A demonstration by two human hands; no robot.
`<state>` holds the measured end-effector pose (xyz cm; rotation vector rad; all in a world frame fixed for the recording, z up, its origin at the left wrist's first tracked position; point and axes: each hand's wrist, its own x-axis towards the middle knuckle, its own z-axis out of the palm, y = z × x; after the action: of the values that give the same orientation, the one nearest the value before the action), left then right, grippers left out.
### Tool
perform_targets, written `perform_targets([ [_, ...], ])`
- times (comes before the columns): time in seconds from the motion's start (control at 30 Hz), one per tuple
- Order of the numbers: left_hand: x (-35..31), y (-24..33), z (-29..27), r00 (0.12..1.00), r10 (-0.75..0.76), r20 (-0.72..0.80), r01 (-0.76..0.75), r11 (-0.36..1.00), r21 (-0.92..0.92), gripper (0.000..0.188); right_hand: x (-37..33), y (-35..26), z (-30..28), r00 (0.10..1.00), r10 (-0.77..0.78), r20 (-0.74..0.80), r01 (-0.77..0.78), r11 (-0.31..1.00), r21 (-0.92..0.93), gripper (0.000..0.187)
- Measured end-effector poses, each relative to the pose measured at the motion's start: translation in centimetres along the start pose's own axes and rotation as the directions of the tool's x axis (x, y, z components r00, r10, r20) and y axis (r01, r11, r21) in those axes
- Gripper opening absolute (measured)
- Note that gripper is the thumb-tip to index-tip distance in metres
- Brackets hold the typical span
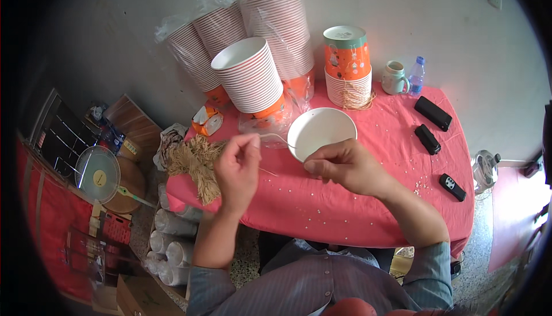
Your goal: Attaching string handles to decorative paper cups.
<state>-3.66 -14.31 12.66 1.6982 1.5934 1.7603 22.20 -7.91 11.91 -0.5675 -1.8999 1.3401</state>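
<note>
My left hand (238, 165) is closed in a pinch at the left of the table, over the edge of a bundle of tan twisted cords (194, 159). A pale thin cord (276, 136) runs from its fingertips and curves toward the rim of a white paper tub (334, 119). My right hand (348, 166) is also pinched, in front of that tub and partly covering its near rim. Whatever lies between the right fingertips is too small to make out. A thin strand shows just right of my left wrist.
Tall stacks of paper tubs (248, 77) in clear plastic stand at the back, beside an orange-and-green tub stack (347, 63). A mug (394, 78), a bottle (417, 74) and black devices (432, 113) lie rightward. Small white bits dot the pink tablecloth (374, 218).
</note>
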Motion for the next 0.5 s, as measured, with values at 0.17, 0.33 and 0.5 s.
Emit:
perform_targets([
  [0.17,-4.1,2.4,4.5,0.921,0.388,0.044,-0.388,0.896,0.215,0.013,0.6,0.3,1.1,0.972,0.233,0.033,-0.229,0.903,0.363,0.034],
  [0.33,-5.6,2.1,6.7,0.873,0.479,0.090,-0.486,0.846,0.220,0.022,0.9,0.7,0.0,0.969,0.248,-0.018,-0.207,0.847,0.490,0.027],
  [0.5,-6.0,1.9,7.5,0.858,0.499,0.119,-0.513,0.826,0.235,0.023,1.1,0.7,-1.1,0.970,0.230,-0.079,-0.162,0.854,0.494,0.023],
])
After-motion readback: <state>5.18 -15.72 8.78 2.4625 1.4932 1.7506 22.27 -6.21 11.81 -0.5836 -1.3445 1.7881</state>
